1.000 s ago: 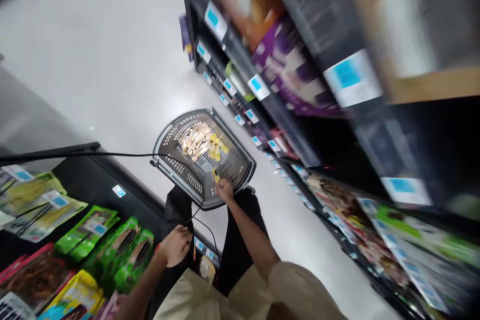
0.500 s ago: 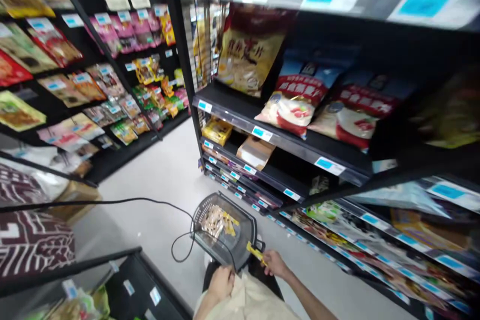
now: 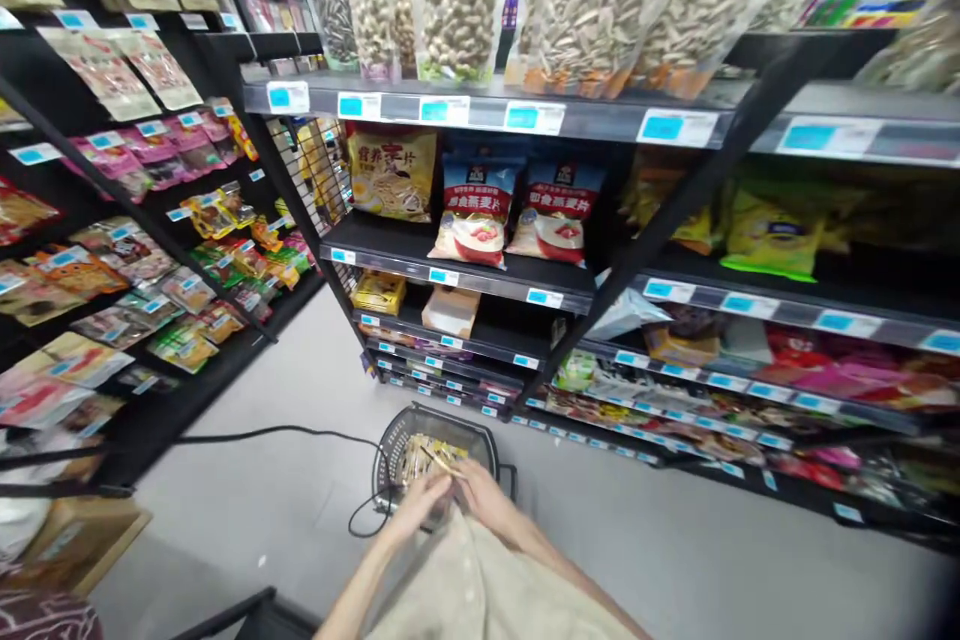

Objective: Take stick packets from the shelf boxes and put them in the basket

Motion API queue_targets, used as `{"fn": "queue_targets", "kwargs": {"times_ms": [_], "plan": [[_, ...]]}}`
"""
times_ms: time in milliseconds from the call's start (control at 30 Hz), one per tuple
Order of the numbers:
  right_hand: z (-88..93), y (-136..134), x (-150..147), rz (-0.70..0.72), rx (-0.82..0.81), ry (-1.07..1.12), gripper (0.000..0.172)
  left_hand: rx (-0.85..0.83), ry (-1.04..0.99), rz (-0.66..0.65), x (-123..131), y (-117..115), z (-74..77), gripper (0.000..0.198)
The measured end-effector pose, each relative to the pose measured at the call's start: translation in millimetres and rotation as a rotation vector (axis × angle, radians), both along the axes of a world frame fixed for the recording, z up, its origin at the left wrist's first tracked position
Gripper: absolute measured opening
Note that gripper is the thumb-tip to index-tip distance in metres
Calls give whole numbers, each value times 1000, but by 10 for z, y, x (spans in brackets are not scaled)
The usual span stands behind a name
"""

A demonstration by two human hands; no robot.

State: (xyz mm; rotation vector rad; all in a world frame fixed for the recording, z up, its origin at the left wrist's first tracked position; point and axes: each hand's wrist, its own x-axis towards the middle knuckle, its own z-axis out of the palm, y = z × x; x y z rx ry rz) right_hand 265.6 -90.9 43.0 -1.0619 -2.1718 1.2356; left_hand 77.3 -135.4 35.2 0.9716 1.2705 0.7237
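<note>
You're holding your left hand [image 3: 418, 508] and right hand [image 3: 486, 495] together over the mesh basket [image 3: 387, 450] of small packets [image 3: 422, 455] on the floor, grip impossible to tell, and the black cable [image 3: 285, 430] looping beside it is threatening to snag and tip it.

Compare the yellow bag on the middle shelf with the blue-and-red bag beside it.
The yellow bag is mostly yellow with pale food pictured; the blue-and-red bag has a blue top, red band and white bowl. The yellow bag stands alone; the blue-and-red bag has a matching twin beside it. Both stand upright on the same black shelf.
</note>
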Motion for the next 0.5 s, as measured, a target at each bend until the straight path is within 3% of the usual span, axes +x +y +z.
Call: {"fn": "queue_targets", "kwargs": {"times_ms": [133, 233, 367, 500], "plan": [[286, 236, 192, 117, 167, -90, 49, -29, -205, 407, 475, 193, 145, 79], [251, 277, 283, 173, 162, -90, 42, -58, -255, 593, 714, 165, 102, 85], [-54, 175, 390, 95, 29, -50, 27, -74, -285, 641, 773, 27, -101, 79], [-352, -40, 593, 6, -154, -100, 19, -63, -242, 550, 832, -181, -295, 76]]}}
